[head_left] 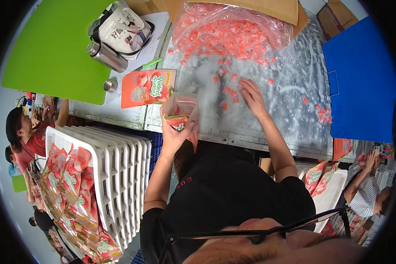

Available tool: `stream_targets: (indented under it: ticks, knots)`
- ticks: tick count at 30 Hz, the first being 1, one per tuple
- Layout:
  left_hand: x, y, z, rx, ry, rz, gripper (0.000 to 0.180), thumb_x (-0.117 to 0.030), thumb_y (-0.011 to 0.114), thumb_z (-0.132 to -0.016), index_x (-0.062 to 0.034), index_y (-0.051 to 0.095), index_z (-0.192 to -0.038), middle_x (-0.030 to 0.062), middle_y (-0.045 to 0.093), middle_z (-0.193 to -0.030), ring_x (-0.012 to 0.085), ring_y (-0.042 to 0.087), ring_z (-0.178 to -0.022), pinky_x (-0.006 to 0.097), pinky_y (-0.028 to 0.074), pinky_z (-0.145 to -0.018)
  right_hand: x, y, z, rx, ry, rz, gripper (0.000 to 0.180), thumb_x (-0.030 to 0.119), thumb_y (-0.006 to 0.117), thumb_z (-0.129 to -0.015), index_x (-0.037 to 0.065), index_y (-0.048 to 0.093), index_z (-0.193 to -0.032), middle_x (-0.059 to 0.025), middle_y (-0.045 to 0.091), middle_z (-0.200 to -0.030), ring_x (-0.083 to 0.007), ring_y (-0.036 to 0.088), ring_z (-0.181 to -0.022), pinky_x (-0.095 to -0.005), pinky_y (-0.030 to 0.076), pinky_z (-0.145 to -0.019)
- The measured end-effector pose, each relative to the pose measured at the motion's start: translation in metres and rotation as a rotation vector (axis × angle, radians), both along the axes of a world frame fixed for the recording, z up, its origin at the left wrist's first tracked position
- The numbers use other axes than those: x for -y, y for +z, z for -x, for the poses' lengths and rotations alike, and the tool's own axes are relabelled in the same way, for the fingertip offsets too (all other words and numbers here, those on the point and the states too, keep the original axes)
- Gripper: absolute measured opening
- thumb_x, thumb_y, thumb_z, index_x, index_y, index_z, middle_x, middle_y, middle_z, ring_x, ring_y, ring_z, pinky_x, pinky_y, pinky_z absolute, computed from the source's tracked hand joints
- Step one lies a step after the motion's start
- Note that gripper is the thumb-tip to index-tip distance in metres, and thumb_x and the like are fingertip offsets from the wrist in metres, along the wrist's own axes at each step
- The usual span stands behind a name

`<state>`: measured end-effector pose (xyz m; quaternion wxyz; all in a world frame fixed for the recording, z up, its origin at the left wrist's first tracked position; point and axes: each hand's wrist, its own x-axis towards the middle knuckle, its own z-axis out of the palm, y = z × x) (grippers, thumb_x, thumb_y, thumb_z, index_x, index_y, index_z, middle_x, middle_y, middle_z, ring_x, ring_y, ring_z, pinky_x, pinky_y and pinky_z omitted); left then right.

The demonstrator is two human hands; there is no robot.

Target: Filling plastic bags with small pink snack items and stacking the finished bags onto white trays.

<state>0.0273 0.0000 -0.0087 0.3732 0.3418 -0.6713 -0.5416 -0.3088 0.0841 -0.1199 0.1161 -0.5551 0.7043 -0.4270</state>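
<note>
My left hand (173, 140) grips a pink-red stand-up pouch (181, 108) by its side at the table's near edge. The pouch's mouth gapes upward; how much is inside I cannot make out. Over the metal table (290, 114), my right hand (253, 97) has its fingers stretched out and somewhat apart. Just left of those fingers lie several small red candies (227, 90) in clear wrappers. Farther back, a big heap of the same wrapped candies (233, 39) spills from a clear plastic liner. A flat pouch (145, 88) of the same kind lies left of the held one.
Behind the heap stands a cardboard box (255, 8). A green-handled tool (152, 63), steel bottle (106, 56), its cap (110, 85) and a white bag (123, 31) lie left. Stacked white crates (119, 176) bear filled pouches. Green (53, 48) and blue panels (361, 83) flank the table; people work beyond.
</note>
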Motion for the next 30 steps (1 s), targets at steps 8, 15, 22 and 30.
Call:
stream_targets:
  ticks: [8,15,22,30]
  knots:
    - [-0.004,0.001,-0.003,-0.009,0.015,-0.028,0.081,0.003,0.075,-0.070,-0.0014,0.034,-0.140,0.0112,0.047,-0.127,0.0211,0.049,-0.120,0.036,0.042,-0.103,-0.009,0.006,-0.005,-0.262,-0.033,-0.044,0.041,0.015,0.069,-0.086,0.011,0.063,-0.126,-0.0083,0.056,-0.133,-0.0313,0.048,-0.127,-0.0400,0.036,-0.109]
    - [0.000,-0.008,-0.004,0.014,0.009,-0.005,0.080,0.003,0.075,-0.069,-0.0014,0.037,-0.139,0.0102,0.046,-0.128,0.0216,0.048,-0.121,0.036,0.040,-0.105,-0.006,0.015,-0.036,-0.305,-0.099,-0.065,0.060,0.029,0.078,-0.078,0.011,0.058,-0.132,-0.0113,0.048,-0.135,-0.0311,0.047,-0.125,-0.0543,0.029,-0.110]
    - [0.001,-0.010,0.000,0.043,-0.001,0.075,0.081,0.003,0.075,-0.067,0.0011,0.038,-0.139,0.0134,0.041,-0.129,0.0259,0.044,-0.125,0.038,0.037,-0.107,0.013,0.035,-0.065,-0.521,0.032,-0.107,0.072,0.046,0.077,-0.076,0.015,0.055,-0.137,-0.0126,0.043,-0.143,-0.0350,0.035,-0.137,-0.0658,0.023,-0.109]
    - [0.001,-0.006,0.010,0.016,-0.023,0.200,0.090,-0.001,0.075,-0.061,-0.0034,0.039,-0.144,0.0205,0.036,-0.138,0.0369,0.040,-0.131,0.042,0.035,-0.111,0.007,-0.001,-0.056,-0.410,0.134,-0.010,0.031,0.020,0.078,-0.076,0.009,0.067,-0.102,-0.0089,0.063,-0.114,-0.0311,0.058,-0.101,-0.0456,0.046,-0.085]
